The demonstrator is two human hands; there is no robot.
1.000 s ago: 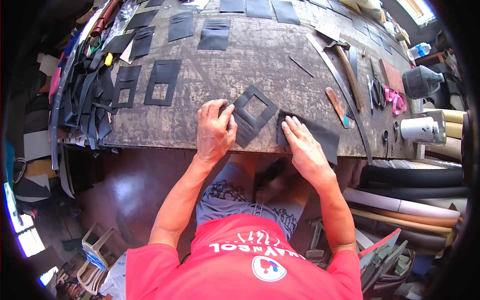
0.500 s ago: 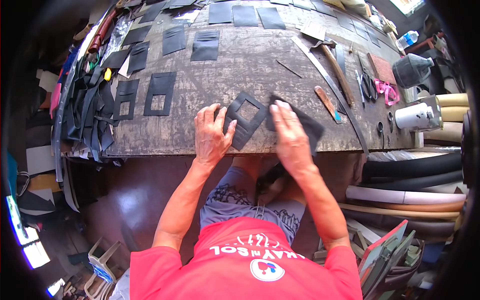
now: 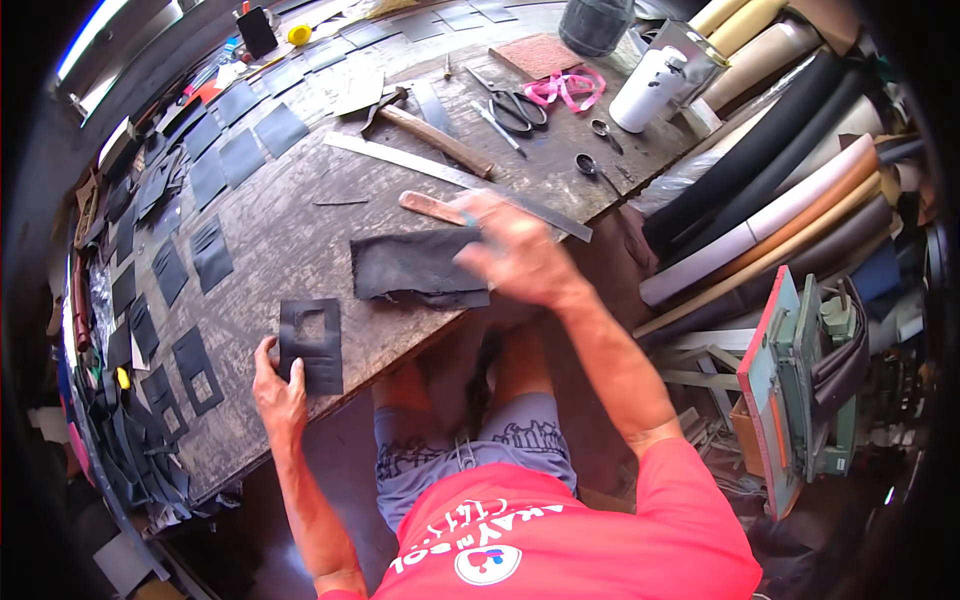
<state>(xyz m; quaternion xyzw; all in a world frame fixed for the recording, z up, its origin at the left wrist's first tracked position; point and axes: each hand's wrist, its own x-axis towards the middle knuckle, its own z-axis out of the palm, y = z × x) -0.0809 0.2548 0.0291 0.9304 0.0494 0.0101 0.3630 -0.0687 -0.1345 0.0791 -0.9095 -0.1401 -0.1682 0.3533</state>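
My left hand is at the table's front edge, its thumb over a black leather piece and its curled fingers at the piece's left side. A window is cut in that piece, with slits below it. To the right lies a folded-looking dark leather piece with a rough edge. My right hand, blurred by motion, is above its right end, thumb spread from the fingers. The fingertips reach over the blade end of a wooden-handled knife; contact with it cannot be told.
Beyond the knife lie a steel ruler, a hammer, scissors and a pink ribbon. A white bottle stands near the right edge. Cut leather pieces spread leftward. Material rolls lie at right.
The view has turned right. My right hand has left the dark leather piece, now lying on the table, and moved to the knife. My left hand now has its thumb on the windowed piece.
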